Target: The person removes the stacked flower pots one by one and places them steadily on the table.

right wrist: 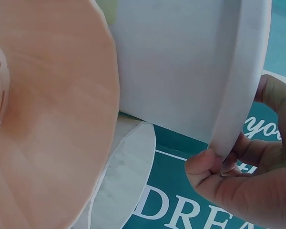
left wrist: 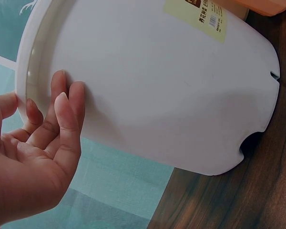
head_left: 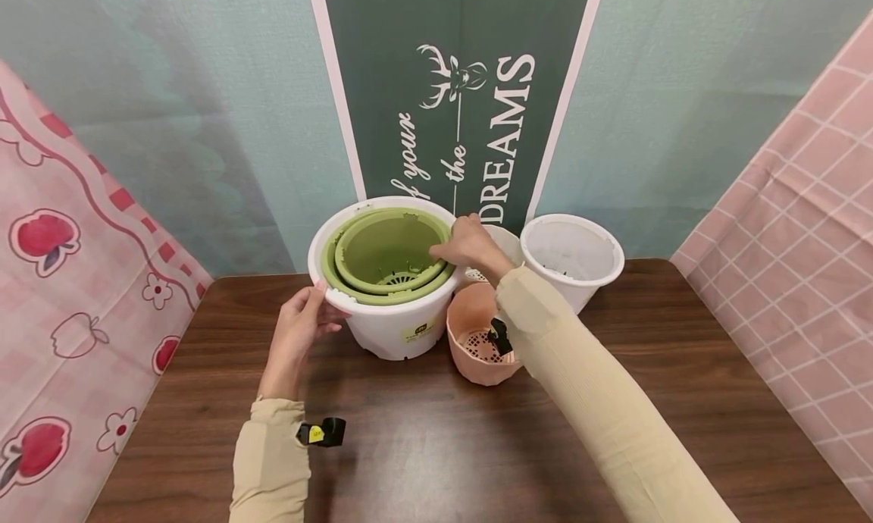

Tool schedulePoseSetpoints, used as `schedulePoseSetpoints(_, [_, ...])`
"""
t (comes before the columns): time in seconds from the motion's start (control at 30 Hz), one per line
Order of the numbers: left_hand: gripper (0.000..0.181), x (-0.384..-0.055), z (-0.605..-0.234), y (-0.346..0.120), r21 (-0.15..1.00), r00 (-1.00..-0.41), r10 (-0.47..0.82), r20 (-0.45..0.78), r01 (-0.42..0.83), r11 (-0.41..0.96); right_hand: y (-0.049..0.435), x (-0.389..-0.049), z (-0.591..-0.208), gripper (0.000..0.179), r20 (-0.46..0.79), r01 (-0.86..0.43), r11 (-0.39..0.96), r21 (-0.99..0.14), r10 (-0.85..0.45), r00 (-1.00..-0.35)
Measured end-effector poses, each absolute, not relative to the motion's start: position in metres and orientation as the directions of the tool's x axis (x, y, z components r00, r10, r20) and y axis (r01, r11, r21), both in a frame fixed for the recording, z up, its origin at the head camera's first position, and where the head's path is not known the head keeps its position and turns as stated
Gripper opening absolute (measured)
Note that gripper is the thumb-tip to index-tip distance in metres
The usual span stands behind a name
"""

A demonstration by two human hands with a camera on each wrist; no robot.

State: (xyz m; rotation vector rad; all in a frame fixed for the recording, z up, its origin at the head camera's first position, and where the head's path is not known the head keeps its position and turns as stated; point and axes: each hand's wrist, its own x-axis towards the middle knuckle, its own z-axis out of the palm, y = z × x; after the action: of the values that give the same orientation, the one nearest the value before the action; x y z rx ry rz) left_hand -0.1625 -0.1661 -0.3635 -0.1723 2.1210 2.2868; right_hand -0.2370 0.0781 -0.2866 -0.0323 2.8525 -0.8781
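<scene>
Centrally in the head view, our left hand (head_left: pixel 303 315) and right hand (head_left: pixel 470 242) pinch the big pot (head_left: pixel 378 332) by its rim, green pots (head_left: pixel 382 242) nested inside. In the left wrist view, our hold at left takes only the edge, so the load might slip. At left and lower centre of the right wrist view, the pink pot (right wrist: pixel 62 119) and pale pot (right wrist: pixel 128 171) crowd us; a sideways shove could topple either.
</scene>
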Motion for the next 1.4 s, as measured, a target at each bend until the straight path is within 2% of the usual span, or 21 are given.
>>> schedulePoseSetpoints(0.43, [0.03, -0.163, -0.3627, -0.1666, 0.993, -0.993, -0.066, -0.094, -0.089, -0.074, 0.0789, -0.2379, -0.2869, 0.026, -0.126, 0.006, 0.822, -0.569, -0.081, -0.989])
schedulePoseSetpoints(0.77, [0.03, -0.1627, -0.3627, -0.166, 0.993, -0.993, -0.07, -0.096, -0.091, -0.074, 0.0756, -0.2356, -0.2867, 0.03, -0.127, 0.01, 0.827, -0.562, -0.074, -0.989])
schedulePoseSetpoints(1.4, [0.029, -0.1616, -0.3624, -0.1649, 0.992, -0.992, -0.075, -0.104, -0.098, -0.082, 0.0817, -0.2352, -0.2881, 0.017, -0.172, 0.073, 0.72, -0.691, -0.066, -0.983])
